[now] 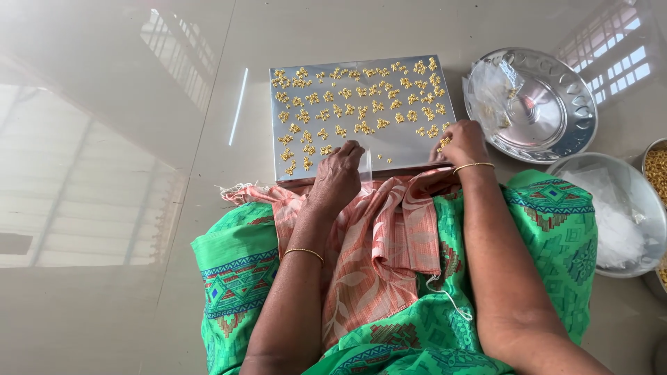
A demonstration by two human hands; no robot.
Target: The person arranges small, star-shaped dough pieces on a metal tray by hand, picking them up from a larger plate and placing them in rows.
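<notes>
A flat steel tray (403, 142) lies on the glossy floor in front of my lap, covered with several small clusters of gold-coloured beads (347, 104). My left hand (338, 173) rests at the tray's near edge and pinches a small clear plastic pouch (366, 167). At the tray's near right corner, my right hand (463, 142) has its fingers curled over a few gold beads (442, 142). Both wrists wear thin gold bangles. A pink patterned cloth (379, 236) and green fabric cover my lap.
A round scalloped steel plate (556, 132) holding clear pouches sits right of the tray. Nearer, a steel bowl (639, 201) holds more clear plastic. A container of gold beads (656, 167) shows at the right edge. Glossy tiled floor (104, 139) spreads to the left.
</notes>
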